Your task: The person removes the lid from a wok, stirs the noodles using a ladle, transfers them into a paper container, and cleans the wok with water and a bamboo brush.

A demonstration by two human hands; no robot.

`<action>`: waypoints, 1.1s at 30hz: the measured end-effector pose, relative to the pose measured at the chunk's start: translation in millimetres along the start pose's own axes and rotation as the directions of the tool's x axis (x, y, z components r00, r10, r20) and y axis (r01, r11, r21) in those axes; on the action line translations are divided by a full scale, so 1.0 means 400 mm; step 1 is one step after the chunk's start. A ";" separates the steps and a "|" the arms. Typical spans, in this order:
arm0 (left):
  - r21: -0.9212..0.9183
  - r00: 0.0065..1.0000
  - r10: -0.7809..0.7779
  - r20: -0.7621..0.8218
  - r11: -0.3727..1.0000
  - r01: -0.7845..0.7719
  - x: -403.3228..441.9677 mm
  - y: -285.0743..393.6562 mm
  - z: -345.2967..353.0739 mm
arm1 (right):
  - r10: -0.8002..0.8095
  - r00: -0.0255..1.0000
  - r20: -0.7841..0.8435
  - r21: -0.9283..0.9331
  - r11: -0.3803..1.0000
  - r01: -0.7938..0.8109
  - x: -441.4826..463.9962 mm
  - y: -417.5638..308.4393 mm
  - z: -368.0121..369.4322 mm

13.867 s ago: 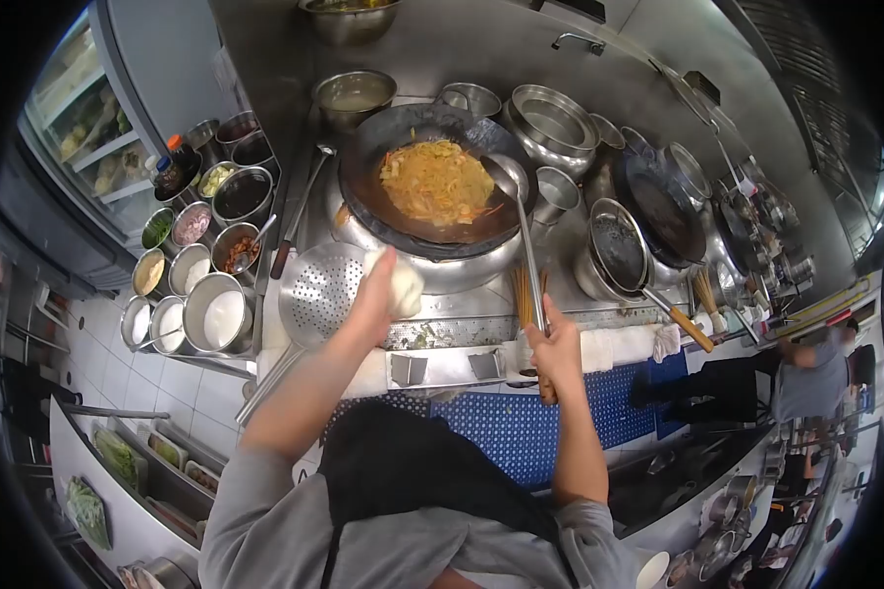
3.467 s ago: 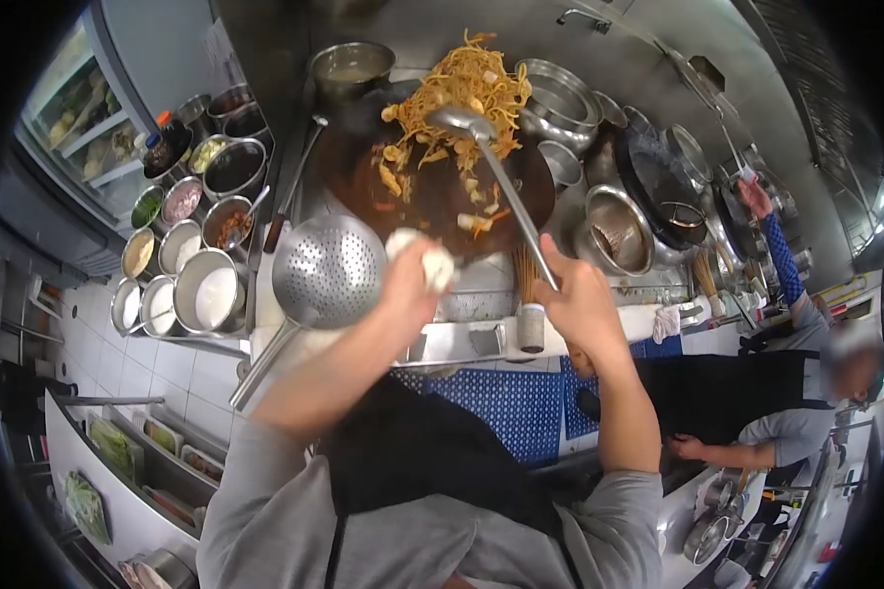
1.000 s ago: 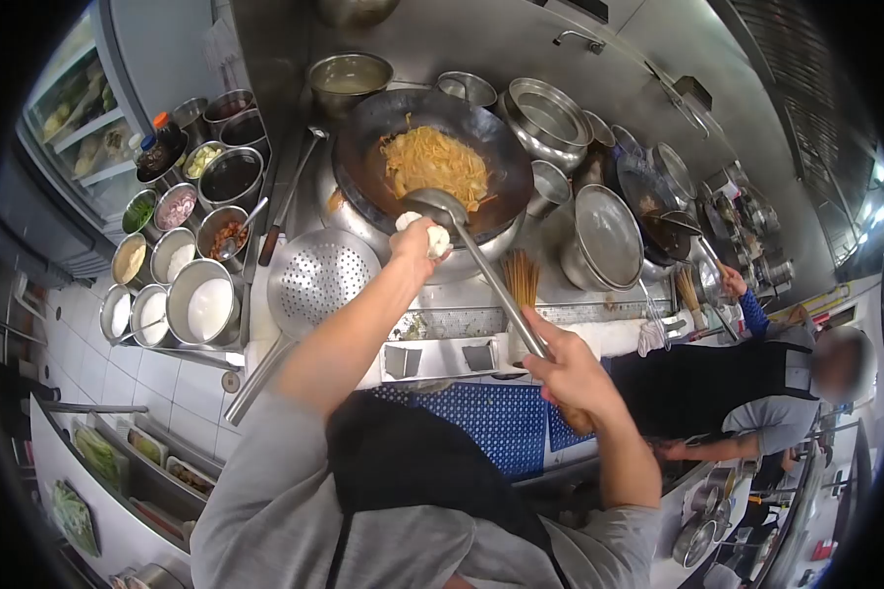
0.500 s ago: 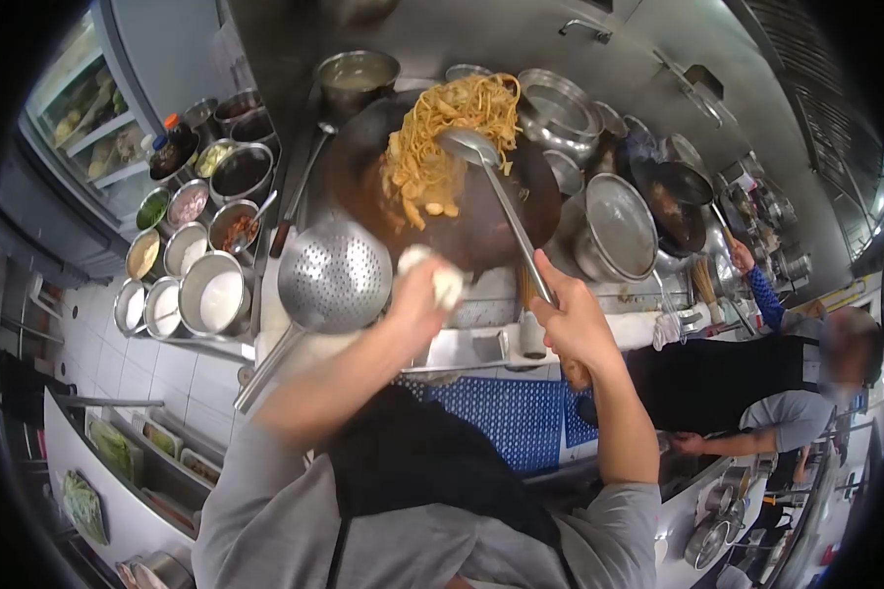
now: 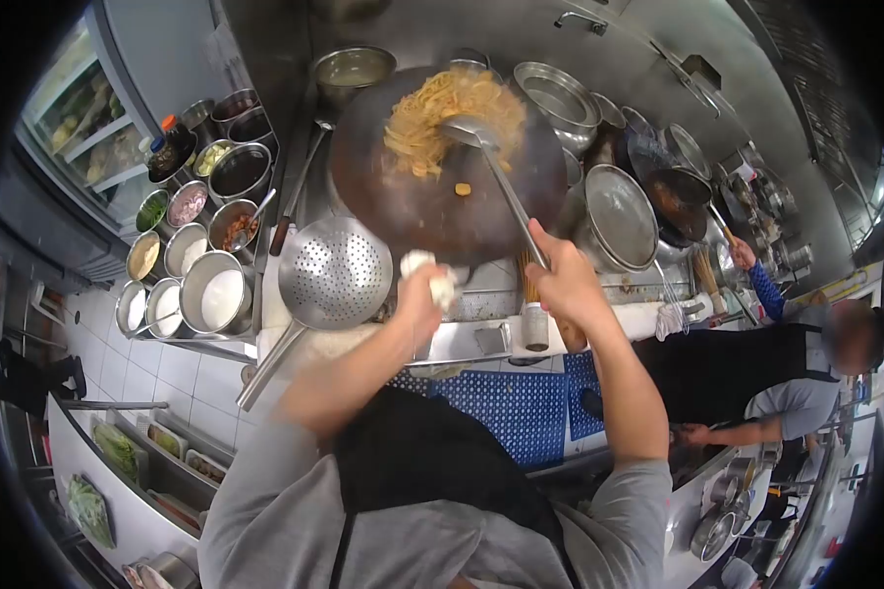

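Observation:
Both of my hands are at a large dark wok (image 5: 403, 211), which is tipped with its inside facing me. Noodles (image 5: 432, 113) lie spread over its far part, blurred by motion, and one small yellowish piece (image 5: 463, 189) sits apart below them. My left hand (image 5: 417, 309) is closed on a bunched white cloth (image 5: 440, 287) at the wok's near edge; any handle under the cloth is hidden. My right hand (image 5: 568, 283) is wrapped round the handle of a metal ladle (image 5: 504, 182), whose bowl rests against the noodles.
A perforated strainer (image 5: 336, 275) lies left of the wok. Farther left stand several metal pots of ingredients (image 5: 216, 294). To the right are a round metal strainer over a pot (image 5: 621, 221) and a bamboo brush (image 5: 532, 319). A co-worker (image 5: 737, 393) handles another wok (image 5: 673, 201).
The noodles have dropped from a raised heap at the far rim to a flatter spread. The wok shows more of its inside. My right hand has moved slightly up with the ladle.

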State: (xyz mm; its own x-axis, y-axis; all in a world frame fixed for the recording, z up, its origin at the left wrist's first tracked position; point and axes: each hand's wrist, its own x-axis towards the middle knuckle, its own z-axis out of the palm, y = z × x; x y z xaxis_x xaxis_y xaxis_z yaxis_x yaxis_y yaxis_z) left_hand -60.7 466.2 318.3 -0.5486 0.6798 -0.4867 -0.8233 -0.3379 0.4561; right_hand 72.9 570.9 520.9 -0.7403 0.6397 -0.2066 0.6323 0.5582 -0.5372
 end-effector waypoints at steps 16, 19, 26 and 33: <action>-0.005 1.000 0.008 0.010 1.000 -0.008 0.077 0.064 0.055 | -0.031 0.999 0.038 0.025 0.999 0.030 -0.038 0.048 -0.017; -0.009 0.999 -0.032 -0.007 0.999 0.032 -0.051 0.007 0.005 | -0.142 0.984 -0.112 -0.015 0.990 0.141 -0.014 0.082 0.006; 0.065 0.997 -0.038 -0.074 0.997 0.043 0.053 0.162 0.118 | -0.003 0.993 -0.121 0.285 0.958 0.037 -0.113 0.023 0.013; 0.178 0.997 0.003 -0.082 0.984 0.012 0.210 0.135 0.086 | -0.213 0.952 -0.222 -0.028 0.977 0.212 0.191 0.030 0.130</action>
State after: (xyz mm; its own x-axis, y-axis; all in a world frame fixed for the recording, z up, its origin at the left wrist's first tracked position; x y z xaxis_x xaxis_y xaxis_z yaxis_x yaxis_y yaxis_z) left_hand -146.3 527.4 327.7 -0.5611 0.6229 -0.5452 -0.7907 -0.2083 0.5757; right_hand 11.9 598.8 456.1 -0.7884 0.6072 0.0988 0.4675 0.6958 -0.5453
